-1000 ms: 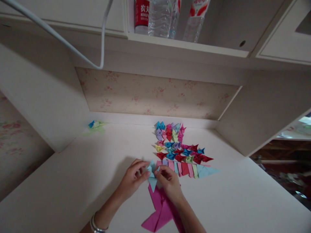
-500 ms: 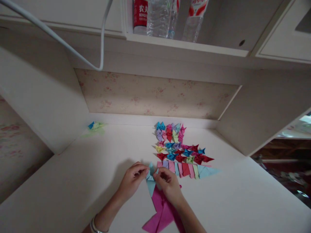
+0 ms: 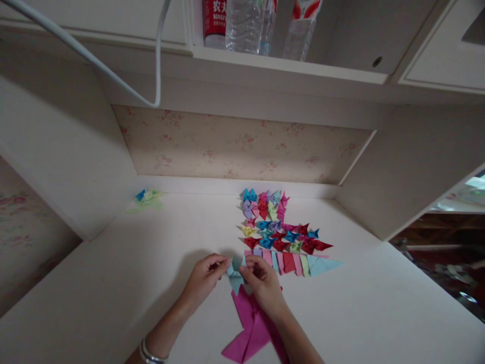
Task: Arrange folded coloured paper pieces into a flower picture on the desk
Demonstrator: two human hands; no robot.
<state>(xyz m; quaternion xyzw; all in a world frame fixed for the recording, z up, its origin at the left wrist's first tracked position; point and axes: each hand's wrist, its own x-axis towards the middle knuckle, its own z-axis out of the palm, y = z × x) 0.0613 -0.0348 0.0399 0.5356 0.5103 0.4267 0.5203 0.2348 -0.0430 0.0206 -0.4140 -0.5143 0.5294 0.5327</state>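
Between my two hands is a light blue folded paper piece, pointed at its lower end. My left hand pinches its left edge with thumb and fingertips. On the other side my right hand pinches the right edge, fingers curled. Below them, partly under my right wrist, lies a magenta folded paper on the white tabletop. Just beyond my right hand runs a row of overlapping folded paper strips ending in a light blue point.
Several rows of small colourful origami pieces lie toward the back. Green and blue paper sits at the back left. Overhead, plastic bottles stand on a shelf, and a white cable hangs down.
The light blue paper's long lower tail has shortened into a smaller point as its shape shifted between my fingers. Both hands keep pinching it. The view has shifted slightly.
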